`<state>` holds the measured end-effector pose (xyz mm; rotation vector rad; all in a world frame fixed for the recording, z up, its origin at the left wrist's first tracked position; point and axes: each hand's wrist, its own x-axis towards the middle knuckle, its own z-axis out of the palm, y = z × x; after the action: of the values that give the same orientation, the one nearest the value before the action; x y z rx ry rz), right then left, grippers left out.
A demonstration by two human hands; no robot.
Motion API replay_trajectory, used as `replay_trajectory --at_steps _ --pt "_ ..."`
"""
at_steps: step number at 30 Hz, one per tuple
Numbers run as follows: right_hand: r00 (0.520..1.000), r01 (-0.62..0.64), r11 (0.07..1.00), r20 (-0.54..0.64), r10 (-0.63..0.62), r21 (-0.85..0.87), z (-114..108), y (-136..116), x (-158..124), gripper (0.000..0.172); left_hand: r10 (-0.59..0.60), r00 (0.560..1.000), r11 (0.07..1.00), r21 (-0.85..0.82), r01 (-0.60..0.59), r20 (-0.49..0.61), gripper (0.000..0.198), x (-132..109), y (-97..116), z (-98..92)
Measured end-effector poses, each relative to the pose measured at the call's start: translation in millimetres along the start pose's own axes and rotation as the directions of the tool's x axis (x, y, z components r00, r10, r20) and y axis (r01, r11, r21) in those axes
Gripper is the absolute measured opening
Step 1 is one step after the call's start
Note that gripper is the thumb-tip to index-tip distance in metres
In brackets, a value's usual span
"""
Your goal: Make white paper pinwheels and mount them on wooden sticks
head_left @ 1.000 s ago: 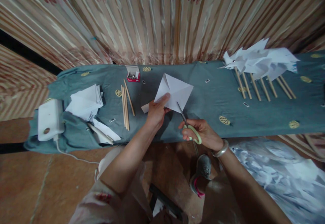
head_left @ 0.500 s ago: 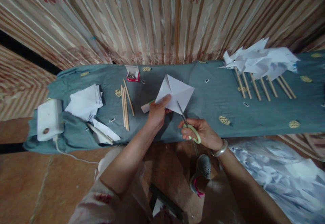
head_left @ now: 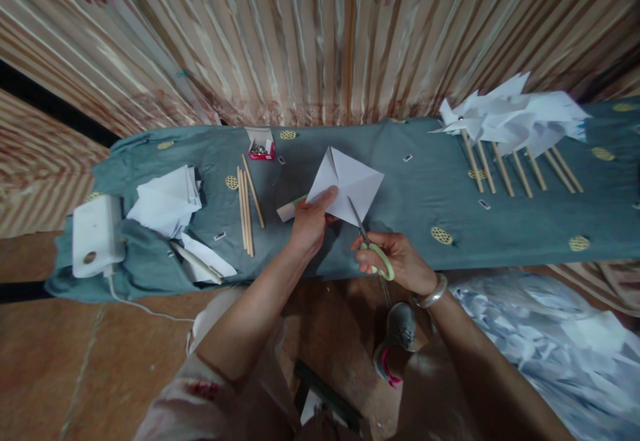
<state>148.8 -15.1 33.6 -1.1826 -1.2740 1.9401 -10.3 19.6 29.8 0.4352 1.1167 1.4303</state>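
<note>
Pinching the paper square (head_left: 353, 177) by its left corner just over the desk (head_left: 450, 187), left hand (head_left: 307, 224) grip tight, right hand (head_left: 403, 262) grip wrapped round the scissors (head_left: 362, 229), blades angled up-left into the paper's near edge

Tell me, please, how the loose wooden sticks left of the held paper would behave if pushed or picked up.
The wooden sticks look thin, straight and round, so they would probably stay stiff and feel light. Pushed sideways they may roll, though the soft cloth under them should slow that.
</note>
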Motion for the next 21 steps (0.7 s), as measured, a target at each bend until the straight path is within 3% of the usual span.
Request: replay_trajectory --at_steps 21 --pt "1.0 0.011 0.998 -0.016 -0.012 -0.064 -0.3 2.8 1.1 0.04 0.002 1.0 1.0 0.002 -0.002 0.014 0.033 -1.6 -4.3 -0.6"
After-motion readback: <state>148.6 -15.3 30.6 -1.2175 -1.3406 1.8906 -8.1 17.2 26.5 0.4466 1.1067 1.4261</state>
